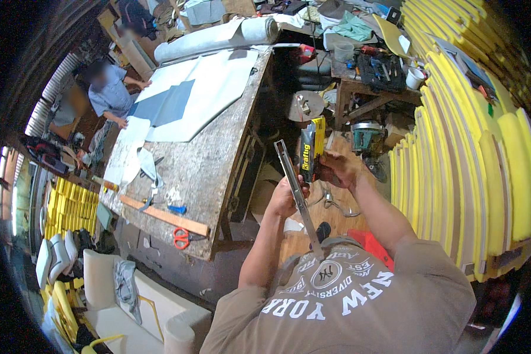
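My left hand (pixel 284 197) is closed around a long, narrow metal rail (pixel 301 203) that looks like a drawer slide. It slants from upper left down toward my shirt. Just right of it, my right hand (pixel 338 170) grips a black and yellow box (pixel 310 148) by its lower right side. The box stands nearly upright, and its lower end comes close to my left fingers. Whether those fingers touch it, I cannot tell.
At left stands a worktable (pixel 209 171) with light fabric, scissors (pixel 182 238) and a wooden strip (pixel 164 216). A person (pixel 109 91) leans at its far side. Stacked yellow foam sheets (pixel 448 159) rise at right. A green power tool (pixel 369 137) sits ahead, a beige sofa (pixel 124 318) lower left.
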Tool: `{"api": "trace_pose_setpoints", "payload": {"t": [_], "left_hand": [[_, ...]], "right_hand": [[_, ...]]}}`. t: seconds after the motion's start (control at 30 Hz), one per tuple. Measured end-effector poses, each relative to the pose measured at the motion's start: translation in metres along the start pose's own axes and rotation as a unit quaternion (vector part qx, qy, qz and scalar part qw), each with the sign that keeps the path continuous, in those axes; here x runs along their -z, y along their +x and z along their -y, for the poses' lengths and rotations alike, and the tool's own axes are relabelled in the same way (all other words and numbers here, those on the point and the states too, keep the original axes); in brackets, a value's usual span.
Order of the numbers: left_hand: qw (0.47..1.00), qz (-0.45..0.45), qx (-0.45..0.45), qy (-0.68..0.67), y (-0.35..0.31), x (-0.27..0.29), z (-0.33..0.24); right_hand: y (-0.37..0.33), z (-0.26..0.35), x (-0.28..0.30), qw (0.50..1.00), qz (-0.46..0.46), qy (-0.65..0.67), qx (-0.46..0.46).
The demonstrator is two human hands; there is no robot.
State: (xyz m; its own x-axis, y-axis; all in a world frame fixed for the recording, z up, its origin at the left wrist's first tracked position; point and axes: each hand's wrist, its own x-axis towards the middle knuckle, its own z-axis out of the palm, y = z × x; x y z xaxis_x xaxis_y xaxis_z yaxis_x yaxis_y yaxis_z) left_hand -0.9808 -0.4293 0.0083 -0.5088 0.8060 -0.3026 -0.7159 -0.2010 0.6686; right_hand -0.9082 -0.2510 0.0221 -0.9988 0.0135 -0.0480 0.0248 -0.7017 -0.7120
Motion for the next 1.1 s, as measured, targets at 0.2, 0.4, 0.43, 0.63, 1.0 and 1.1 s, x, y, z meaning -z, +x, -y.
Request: {"api": "trace_pose_setpoints", "payload": {"t": [0.2,0.4,0.43,0.63,1.0,1.1], "left_hand": [[0.998,0.05,0.019,0.029,0.066,-0.015,-0.028],[0.996,0.041,0.07,-0.038,0.12,-0.022,-0.032],[0.996,0.03,0.079,-0.027,0.127,-0.028,-0.032],[0.989,0.079,0.128,-0.012,0.188,-0.016,-0.026],[0.962,0.196,0.154,0.115,0.318,-0.038,-0.064],[0.95,0.234,0.194,0.078,0.35,-0.056,-0.067]], "right_hand": [[0.034,0.031,0.054,0.998,-0.018,0.048,0.028],[0.031,0.071,0.047,0.987,-0.141,0.013,0.075],[0.031,0.075,0.053,0.984,-0.153,-0.006,0.092],[0.039,0.088,0.06,0.949,-0.279,-0.014,0.145],[0.006,0.095,0.145,0.817,-0.527,0.12,0.202],[-0.015,0.109,0.153,0.754,-0.588,0.114,0.269]]}}
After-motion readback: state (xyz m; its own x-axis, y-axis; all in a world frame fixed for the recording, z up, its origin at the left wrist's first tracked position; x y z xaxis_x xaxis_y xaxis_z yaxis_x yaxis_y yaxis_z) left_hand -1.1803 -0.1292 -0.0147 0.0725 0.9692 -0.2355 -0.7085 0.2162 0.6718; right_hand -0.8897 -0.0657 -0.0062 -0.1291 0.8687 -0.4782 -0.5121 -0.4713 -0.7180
